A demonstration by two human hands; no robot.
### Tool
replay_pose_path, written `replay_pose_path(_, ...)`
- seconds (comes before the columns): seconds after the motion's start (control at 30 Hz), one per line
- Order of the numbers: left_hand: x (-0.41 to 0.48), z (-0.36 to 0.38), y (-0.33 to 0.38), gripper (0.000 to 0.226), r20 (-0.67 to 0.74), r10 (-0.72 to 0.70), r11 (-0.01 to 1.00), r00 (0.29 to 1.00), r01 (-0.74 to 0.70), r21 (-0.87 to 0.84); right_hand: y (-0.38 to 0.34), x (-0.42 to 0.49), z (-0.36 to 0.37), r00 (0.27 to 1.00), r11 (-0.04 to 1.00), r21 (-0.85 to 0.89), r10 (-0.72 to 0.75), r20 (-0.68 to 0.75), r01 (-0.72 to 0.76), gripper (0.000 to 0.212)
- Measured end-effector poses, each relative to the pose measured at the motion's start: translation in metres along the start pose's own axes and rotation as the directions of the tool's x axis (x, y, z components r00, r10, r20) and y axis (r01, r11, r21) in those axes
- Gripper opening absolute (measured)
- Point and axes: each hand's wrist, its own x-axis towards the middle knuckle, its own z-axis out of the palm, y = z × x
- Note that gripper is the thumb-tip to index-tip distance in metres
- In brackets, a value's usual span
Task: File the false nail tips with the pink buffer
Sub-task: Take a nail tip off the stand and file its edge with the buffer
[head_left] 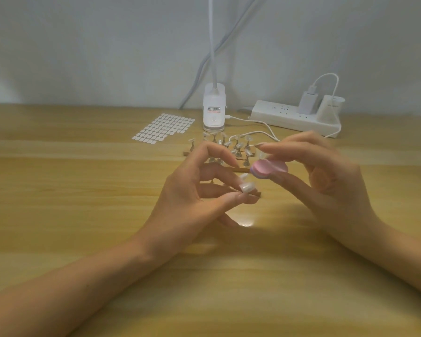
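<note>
Currently, left hand (192, 188): at centre frame, thumb and fingertips curled in a pinch on a small holder carrying a pale false nail tip (248, 186); the forefinger arches above it.
Right hand (326, 176): right of centre and blurred, gripping the pink buffer (270, 169) between thumb and lower fingers, with the forefinger stretched out over it towards the left.
Pink buffer: mid-frame, just up and right of the held tip, pink face up with a purplish layer beneath; whether it touches the tip cannot be told.
Other nail tips (236, 147): upright on little stands in rows on wooden strips, just behind the hands and partly hidden by them.
Adhesive tab sheet (164, 127): flat on the wooden table (83, 215), upper left of the stands.
Clip lamp base (214, 110): white, upper centre, its neck rising out of frame.
Power strip (289, 116): upper right by the wall, a white charger (308, 102) plugged in.
White cable (258, 122): runs from the lamp base towards the right hand.
</note>
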Motion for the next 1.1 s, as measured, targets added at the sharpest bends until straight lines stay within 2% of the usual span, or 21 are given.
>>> replay_pose_path(0.17,0.000,0.000,0.000,0.043,-0.046,-0.004,1.000,0.999,0.005,0.024,-0.005,0.000,0.000,1.000,0.997,0.077,-0.008,-0.013,0.009,0.028)
replay_pose_path(0.43,0.001,0.001,0.000,0.045,-0.043,0.030,0.990,0.999,-0.023,0.140,-0.014,-0.001,0.004,0.982,0.988,-0.069,-0.127,0.138,0.137,0.022)
replay_pose_path(0.57,0.001,0.001,-0.001,0.044,-0.074,0.030,0.978,0.997,-0.014,0.206,-0.015,0.002,0.002,0.984,0.981,-0.121,-0.135,0.115,0.149,0.025)
replay_pose_path(0.67,0.001,0.001,-0.001,0.044,-0.067,0.040,0.965,0.997,-0.021,0.260,-0.016,-0.001,0.003,0.964,0.956,-0.168,-0.215,0.155,0.241,0.024)
replay_pose_path(0.8,0.001,0.002,-0.001,0.044,-0.073,0.036,0.963,0.997,-0.015,0.268,-0.014,-0.002,0.003,0.979,0.961,-0.198,-0.174,0.109,0.193,0.026)
replay_pose_path(0.9,0.001,0.002,-0.001,0.045,-0.062,0.038,0.963,0.997,-0.020,0.268,-0.015,-0.002,0.006,0.958,0.947,-0.176,-0.241,0.157,0.267,0.016)
replay_pose_path(1.0,0.001,0.001,-0.001,0.046,-0.075,0.021,0.965,0.997,-0.001,0.261,-0.011,0.000,0.001,0.978,0.963,-0.193,-0.167,0.127,0.190,0.024)
replay_pose_path(1.1,0.001,0.003,0.000,0.047,-0.056,0.032,0.966,0.998,-0.016,0.257,-0.013,-0.002,0.004,0.969,0.968,-0.135,-0.188,0.159,0.210,0.021)
